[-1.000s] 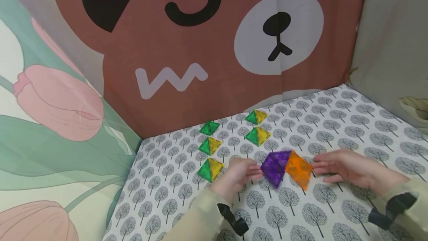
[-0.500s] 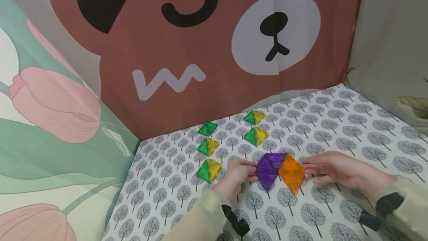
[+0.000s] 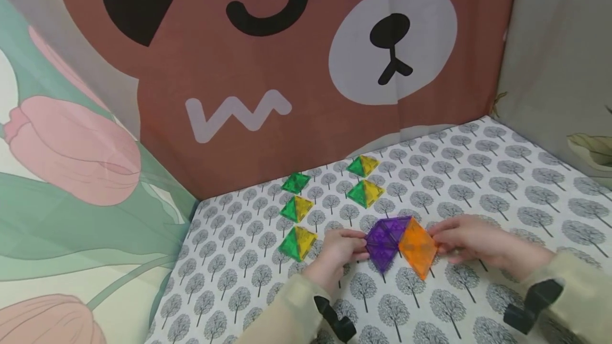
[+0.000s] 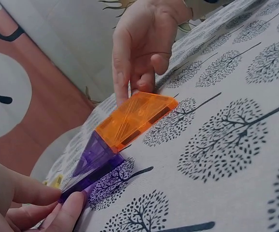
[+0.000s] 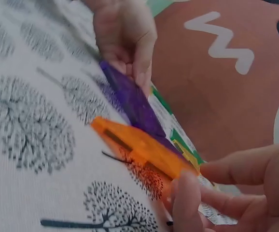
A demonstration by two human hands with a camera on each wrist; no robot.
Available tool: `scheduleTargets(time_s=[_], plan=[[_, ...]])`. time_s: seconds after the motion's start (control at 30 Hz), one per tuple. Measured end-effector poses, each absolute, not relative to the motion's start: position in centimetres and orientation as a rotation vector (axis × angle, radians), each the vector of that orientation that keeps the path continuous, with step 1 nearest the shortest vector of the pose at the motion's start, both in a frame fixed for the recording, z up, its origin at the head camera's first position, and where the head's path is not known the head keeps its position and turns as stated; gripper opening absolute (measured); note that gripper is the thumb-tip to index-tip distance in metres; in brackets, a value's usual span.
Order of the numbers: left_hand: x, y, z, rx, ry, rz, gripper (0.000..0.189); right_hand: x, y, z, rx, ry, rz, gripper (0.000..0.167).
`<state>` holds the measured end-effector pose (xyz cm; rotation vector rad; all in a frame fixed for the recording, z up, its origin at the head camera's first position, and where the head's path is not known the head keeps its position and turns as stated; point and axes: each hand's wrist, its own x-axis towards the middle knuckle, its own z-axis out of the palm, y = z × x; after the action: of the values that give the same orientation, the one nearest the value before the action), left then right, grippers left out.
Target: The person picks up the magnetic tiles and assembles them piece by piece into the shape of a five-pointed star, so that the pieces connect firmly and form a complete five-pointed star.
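Several translucent magnetic tiles are joined edge to edge above the cloth: purple triangular tiles (image 3: 381, 243) on the left and orange triangular tiles (image 3: 418, 248) on the right. With thumb and fingertips, my left hand (image 3: 337, 251) pinches the outer corner of the purple part. My right hand (image 3: 470, 239) pinches the orange part's outer corner between thumb and fingers; the right wrist view shows this grip on the orange tiles (image 5: 146, 150) up close. The left wrist view shows the purple tiles (image 4: 92, 166) tilted, with the orange tiles (image 4: 137, 118) angled off them.
Pyramids of green and yellow tiles stand behind in two columns, the nearest (image 3: 297, 243) left of my left hand and another (image 3: 365, 193) beyond the purple tiles. An all-green one (image 3: 296, 182) is at the back. A bear-print curtain (image 3: 229, 163) closes the far side.
The joined tiles have shifted slightly left in view and the orange part's angle has changed. My right hand has come inward, and its fingers have closed from nearly straight onto the orange corner.
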<state>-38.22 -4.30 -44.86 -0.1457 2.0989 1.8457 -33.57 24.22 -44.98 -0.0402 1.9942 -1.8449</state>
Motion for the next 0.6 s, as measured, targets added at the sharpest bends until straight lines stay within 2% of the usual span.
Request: scheduleTargets(time_s=[0.3,0.6], plan=[[-38.0,-4.3,-45.0,-0.060,2.208,1.766,0.016,-32.7,23.0,-45.0,0.009,2.152,-1.771,0.052],[-37.7,-4.1,-44.8,0.075,2.351,1.633,0.019,-32.9,22.1,-45.5,0.107,2.183,-1.836,0.040]])
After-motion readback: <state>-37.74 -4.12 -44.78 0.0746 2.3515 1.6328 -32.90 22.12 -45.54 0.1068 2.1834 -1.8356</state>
